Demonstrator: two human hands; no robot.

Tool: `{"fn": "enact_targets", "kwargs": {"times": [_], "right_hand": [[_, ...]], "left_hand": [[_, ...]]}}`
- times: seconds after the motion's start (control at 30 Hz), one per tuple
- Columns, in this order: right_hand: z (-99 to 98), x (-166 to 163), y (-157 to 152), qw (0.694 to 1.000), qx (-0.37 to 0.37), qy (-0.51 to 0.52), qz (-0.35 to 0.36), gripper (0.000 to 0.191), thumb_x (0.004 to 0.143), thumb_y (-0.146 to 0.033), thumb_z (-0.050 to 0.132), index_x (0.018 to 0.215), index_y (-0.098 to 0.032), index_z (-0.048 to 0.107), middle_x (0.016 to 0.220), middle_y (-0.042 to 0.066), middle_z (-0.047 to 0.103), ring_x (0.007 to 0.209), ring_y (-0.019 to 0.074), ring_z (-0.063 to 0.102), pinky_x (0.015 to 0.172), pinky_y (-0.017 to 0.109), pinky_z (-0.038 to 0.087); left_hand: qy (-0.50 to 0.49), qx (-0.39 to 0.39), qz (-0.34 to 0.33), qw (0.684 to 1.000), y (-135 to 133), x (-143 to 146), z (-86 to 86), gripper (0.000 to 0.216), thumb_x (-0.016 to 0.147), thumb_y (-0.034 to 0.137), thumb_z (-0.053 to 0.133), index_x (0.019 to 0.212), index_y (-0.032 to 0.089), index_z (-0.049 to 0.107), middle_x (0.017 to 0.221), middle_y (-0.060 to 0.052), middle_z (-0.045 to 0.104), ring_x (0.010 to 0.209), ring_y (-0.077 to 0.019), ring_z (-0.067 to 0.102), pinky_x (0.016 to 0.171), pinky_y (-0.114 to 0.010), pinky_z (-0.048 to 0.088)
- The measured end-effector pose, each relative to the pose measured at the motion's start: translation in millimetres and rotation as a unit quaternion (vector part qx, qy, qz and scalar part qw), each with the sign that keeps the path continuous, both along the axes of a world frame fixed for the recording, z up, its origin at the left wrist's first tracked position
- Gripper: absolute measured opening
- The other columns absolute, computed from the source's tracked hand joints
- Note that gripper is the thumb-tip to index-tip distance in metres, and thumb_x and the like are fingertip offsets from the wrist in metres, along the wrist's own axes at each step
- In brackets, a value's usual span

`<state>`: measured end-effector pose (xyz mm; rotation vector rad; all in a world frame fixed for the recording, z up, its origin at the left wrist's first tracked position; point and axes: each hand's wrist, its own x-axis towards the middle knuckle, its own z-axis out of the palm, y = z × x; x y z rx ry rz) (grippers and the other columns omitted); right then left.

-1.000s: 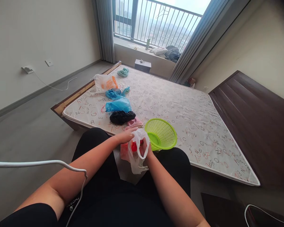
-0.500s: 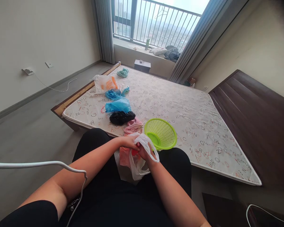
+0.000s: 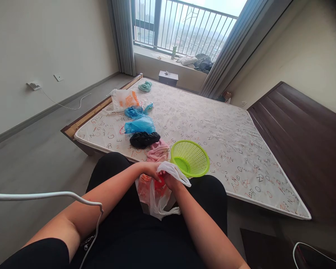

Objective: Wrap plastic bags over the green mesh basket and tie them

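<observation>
Above my lap, both hands meet on a white plastic bag (image 3: pixel 159 205) with red-orange print or contents. My left hand (image 3: pixel 152 170) has its fingers closed at the bag's top. My right hand (image 3: pixel 170 182) grips the bunched plastic beside it, and a handle loop drapes over that wrist. The lower part of the bag hangs between my forearms. Just beyond my hands, a green plastic basket (image 3: pixel 201 160) rests on the mattress edge. Left of the basket lie a pink cloth-like bundle (image 3: pixel 158 151) and a black plastic bag (image 3: pixel 144 140).
Blue plastic bags (image 3: pixel 140 125), a white bag with orange print (image 3: pixel 126 99) and a teal bundle (image 3: pixel 145 86) lie along the left of the mattress (image 3: pixel 226 149). A white cable (image 3: pixel 44 195) crosses in front of my left arm. A dark headboard (image 3: pixel 302 142) stands at right.
My hands have shifted slightly on the bag. Its lower part has spread and swung a little, and the loop over my right wrist has moved outward.
</observation>
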<state>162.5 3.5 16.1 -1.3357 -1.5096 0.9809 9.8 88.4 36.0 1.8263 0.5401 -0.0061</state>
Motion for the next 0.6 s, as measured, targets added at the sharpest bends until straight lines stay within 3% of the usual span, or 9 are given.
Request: {"fn": "enact_targets", "kwargs": {"times": [0.13,0.3,0.47,0.6], "right_hand": [[8.5,1.4,-2.1,0.986,-0.109,0.123,-0.016,0.072,0.104,-0.056,0.015,0.101,-0.019,0.077,0.077,0.012,0.074,0.077,0.0266,0.074,0.076,0.04,0.059],[13.8,-0.2,-2.1,0.97,-0.16,0.18,-0.039,0.072,0.105,-0.052,0.012,0.081,-0.021,0.071,0.07,0.012,0.069,0.078,0.0261,0.073,0.079,0.04,0.058],[7.0,-3.2,1.4,0.97,-0.11,0.214,-0.036,0.056,0.103,-0.049,0.017,0.065,-0.026,0.052,0.068,0.01,0.064,0.071,0.0236,0.069,0.072,0.039,0.057],[1.6,-3.1,5.0,0.986,-0.042,0.159,-0.032,0.052,0.102,-0.053,0.026,0.082,-0.021,0.061,0.082,0.012,0.07,0.076,0.0234,0.07,0.074,0.038,0.058]], "left_hand": [[0.04,0.051,-0.007,0.998,0.0,-1.1,2.6,0.047,0.065,0.022,0.086,0.106,0.016,0.065,0.104,-0.006,0.07,0.097,-0.0245,0.066,0.091,-0.034,0.053],[0.064,0.092,-0.003,0.994,-2.2,2.4,7.6,0.027,0.073,0.013,0.072,0.1,0.016,0.07,0.096,-0.003,0.072,0.088,-0.0212,0.064,0.086,-0.03,0.05],[0.07,0.137,0.036,0.987,-2.0,2.3,10.2,0.02,0.074,0.019,0.075,0.094,0.018,0.075,0.092,-0.003,0.073,0.086,-0.0223,0.062,0.089,-0.033,0.048],[0.058,0.128,0.094,0.986,4.0,-4.8,14.7,0.02,0.075,0.026,0.077,0.091,0.015,0.077,0.088,-0.007,0.075,0.09,-0.0267,0.065,0.093,-0.037,0.048]]}}
